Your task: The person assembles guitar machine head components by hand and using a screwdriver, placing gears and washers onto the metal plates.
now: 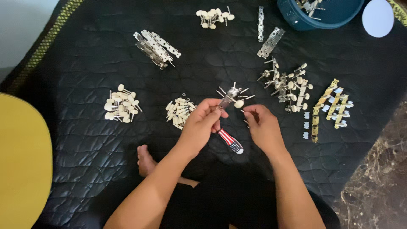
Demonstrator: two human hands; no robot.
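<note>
**Small tuner part held over a crowded black mat**

On the black quilted mat [85, 144], the left hand [199, 127] pinches a silver metal tuner strip with a cream knob [231, 96], its long axis slanting up-right. The right hand [265, 127] fingers are pressed together, contents unclear. A slip could scatter the loose silver pins [243, 91] beneath.

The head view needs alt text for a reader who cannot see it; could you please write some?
A person's left hand holds a small metal tuning-machine assembly while the right hand pinches a tiny part beside it, above a black quilted mat strewn with piles of cream-knobbed tuner pegs and metal plates.
</note>
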